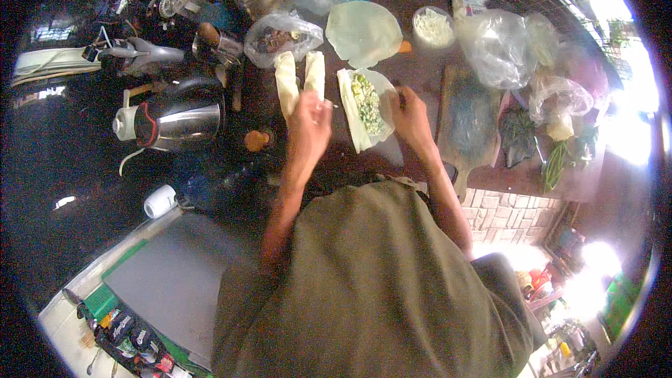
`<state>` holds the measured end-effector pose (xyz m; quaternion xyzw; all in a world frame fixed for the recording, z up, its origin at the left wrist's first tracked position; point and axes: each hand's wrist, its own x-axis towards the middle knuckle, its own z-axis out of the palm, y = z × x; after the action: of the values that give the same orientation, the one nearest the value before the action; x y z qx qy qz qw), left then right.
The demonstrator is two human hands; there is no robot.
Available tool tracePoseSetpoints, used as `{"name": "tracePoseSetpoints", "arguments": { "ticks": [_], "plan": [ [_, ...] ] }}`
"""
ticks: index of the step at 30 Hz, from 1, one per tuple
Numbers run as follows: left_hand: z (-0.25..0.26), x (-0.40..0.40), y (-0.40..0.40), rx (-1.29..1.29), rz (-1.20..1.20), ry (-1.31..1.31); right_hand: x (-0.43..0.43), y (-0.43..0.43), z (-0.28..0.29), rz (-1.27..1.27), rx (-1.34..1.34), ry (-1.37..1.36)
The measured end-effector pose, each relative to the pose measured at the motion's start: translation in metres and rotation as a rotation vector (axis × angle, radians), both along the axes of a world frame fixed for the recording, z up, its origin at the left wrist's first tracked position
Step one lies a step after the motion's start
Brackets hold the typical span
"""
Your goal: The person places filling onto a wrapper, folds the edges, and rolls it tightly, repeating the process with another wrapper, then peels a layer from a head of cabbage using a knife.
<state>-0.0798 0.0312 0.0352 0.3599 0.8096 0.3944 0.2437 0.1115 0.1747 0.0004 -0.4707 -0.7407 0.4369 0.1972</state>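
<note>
A round pale wrapper sheet (389, 115) lies on the dark table in front of me, its left side folded inward. Chopped green and white filling (366, 105) runs in a line along it. At the sheet's right edge, my right hand (412, 113) pinches the rim between its fingers. My left hand (311, 128) is blurred, over the near ends of two finished rolls, a left roll (286, 81) and a right roll (315, 71); whether it grips anything is unclear. Behind the filled sheet lies a stack of round wrappers (363, 34).
A bowl of white shreds (433, 28) and a plastic-lined bowl of dark filling (283, 39) stand behind. To the right are a wooden cutting board (467, 115), plastic bags (496, 47) and green beans (556, 165). A steel electric kettle (184, 119) and an orange-capped bottle (257, 140) are leftward.
</note>
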Motion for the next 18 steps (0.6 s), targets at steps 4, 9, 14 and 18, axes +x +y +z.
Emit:
{"name": "tracePoseSetpoints", "arguments": {
  "ticks": [4, 9, 14, 18],
  "plan": [
    [-0.032, 0.037, -0.004, -0.051, -0.038, 0.021, -0.002, -0.005, 0.01, -0.015, -0.043, -0.026],
    [-0.034, 0.041, 0.014, -0.062, 0.064, -0.137, 0.005, -0.008, -0.002, -0.024, -0.016, -0.086],
    [-0.031, 0.049, 0.023, -0.129, 0.184, -0.197, 0.003, -0.009, 0.011, -0.1, -0.163, -0.073],
    [-0.026, 0.053, 0.031, -0.047, 0.17, -0.131, -0.003, -0.007, 0.021, -0.123, -0.239, -0.128]
  ]
}}
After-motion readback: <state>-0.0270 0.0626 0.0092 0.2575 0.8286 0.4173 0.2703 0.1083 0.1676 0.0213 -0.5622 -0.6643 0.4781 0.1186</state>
